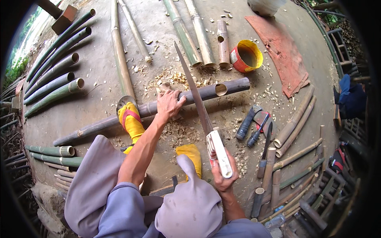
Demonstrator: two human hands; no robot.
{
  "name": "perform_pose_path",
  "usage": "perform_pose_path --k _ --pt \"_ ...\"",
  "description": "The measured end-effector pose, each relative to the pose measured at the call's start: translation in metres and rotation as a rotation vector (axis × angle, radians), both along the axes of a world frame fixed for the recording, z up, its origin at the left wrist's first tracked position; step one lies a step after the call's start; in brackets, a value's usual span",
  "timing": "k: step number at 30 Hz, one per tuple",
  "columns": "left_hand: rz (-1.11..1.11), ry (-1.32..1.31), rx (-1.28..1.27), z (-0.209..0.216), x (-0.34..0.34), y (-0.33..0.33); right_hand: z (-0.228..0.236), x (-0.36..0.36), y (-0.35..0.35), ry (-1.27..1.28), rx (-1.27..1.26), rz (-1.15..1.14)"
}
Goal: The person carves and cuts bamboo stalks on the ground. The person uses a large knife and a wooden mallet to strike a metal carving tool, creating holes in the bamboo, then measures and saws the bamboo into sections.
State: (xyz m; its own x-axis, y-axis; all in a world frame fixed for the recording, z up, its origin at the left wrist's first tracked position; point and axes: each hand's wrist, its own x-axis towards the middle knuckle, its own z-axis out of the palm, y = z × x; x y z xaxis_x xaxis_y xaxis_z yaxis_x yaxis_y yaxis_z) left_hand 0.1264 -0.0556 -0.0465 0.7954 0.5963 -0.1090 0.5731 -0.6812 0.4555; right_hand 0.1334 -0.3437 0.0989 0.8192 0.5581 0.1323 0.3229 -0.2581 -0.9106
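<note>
A handsaw (201, 109) slants through the middle of the frame, its long, narrow brown-grey blade tapering to a point at upper centre. Its chunky white handle, with reddish patches, sits at lower centre, a little to the right. The blade crosses in front of a dark bamboo pole (149, 109); whether the teeth touch it cannot be told. The pole lies aslant, from the left of the frame, below mid-height, up to right of centre. It is purplish-brown, ringed by nodes, with a pale-edged round hole near its upper right end.
</note>
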Motion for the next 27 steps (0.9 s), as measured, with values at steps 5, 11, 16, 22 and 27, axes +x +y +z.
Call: perform_pose_path --k 5,11,16,22,27 --pt "0.014 0.068 -0.030 0.007 0.002 0.000 -0.009 -0.009 0.011 0.037 -0.147 0.001" --pt "0.034 0.081 -0.012 0.012 0.004 0.000 -0.017 -0.022 -0.018 -0.103 -0.151 0.087" --pt "0.051 0.037 0.026 0.005 0.003 -0.001 -0.003 -0.038 -0.053 -0.053 -0.211 0.138" --pt "0.059 0.009 0.053 0.003 0.005 -0.002 -0.043 -0.003 0.017 0.037 -0.148 0.154" --pt "0.045 -0.006 0.079 0.002 0.001 -0.001 -0.031 -0.023 -0.029 -0.068 -0.170 0.161"
